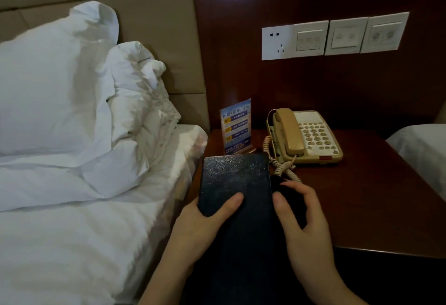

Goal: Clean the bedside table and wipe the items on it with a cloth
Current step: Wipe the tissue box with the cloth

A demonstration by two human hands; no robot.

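Bedside table [376,208] waits: your left hand [205,227] clamps the dark book [235,184], right hand [304,227] grips something dark at three o'clock; wipe steadily.

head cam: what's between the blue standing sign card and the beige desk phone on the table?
Between the blue standing sign card and the beige desk phone, only bare dark wooden bedside table; the phone's coiled cord lies in front, per the head view.

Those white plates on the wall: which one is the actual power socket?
The leftmost plate, nearest the bed: it alone has plug holes. The other three plates carry switch panels with small round markings.
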